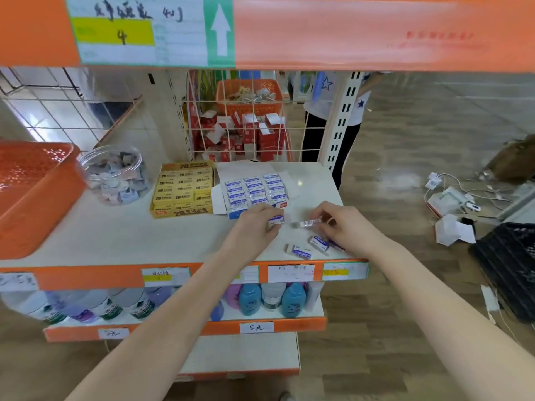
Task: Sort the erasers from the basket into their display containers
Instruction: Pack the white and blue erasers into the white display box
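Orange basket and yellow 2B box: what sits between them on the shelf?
A clear jar of small assorted pieces stands between them; head view shows it.

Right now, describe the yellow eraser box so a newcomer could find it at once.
Start at the white shelf with the orange basket at its left end. Moving right past the clear jar, the yellow box sits mid-shelf. Unlike the blue-and-white eraser box on its right, its erasers are yellow and printed 2B.

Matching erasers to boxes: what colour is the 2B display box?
Yellow with black lettering; the 2B box shows best in the head view.
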